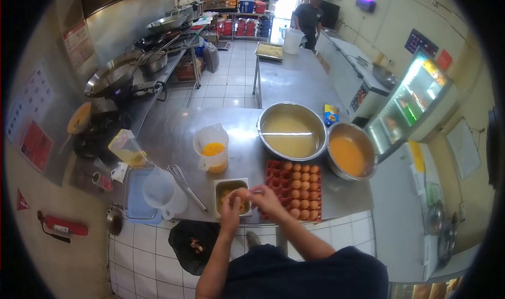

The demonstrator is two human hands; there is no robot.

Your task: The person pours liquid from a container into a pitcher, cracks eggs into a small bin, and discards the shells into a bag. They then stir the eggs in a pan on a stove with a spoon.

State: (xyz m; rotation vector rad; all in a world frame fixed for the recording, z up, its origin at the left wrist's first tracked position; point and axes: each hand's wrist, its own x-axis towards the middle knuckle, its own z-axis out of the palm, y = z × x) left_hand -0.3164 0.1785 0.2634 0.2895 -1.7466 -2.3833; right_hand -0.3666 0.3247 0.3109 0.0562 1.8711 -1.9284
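Note:
Over a square metal container [216, 195] with yellow egg in it, my left hand [231, 210] is closed on a brown egg [243, 193]. My right hand [265, 200] is closed beside it, its fingertips near the egg; what they hold is too small to make out. Right of the container lies a red egg tray [277, 186] with several brown eggs in its right part and bare cups at its left. A clear jug [211, 141] with orange-yellow egg stands behind the container. A whisk [188, 188] lies to its left.
A big bowl of pale liquid [292, 128] and a bowl of orange liquid [348, 154] stand behind the tray. Left are an empty-looking jug [160, 188] and a blue tub [138, 191]. A black bag [184, 246] with shells is on the floor. A person [309, 19] stands far back.

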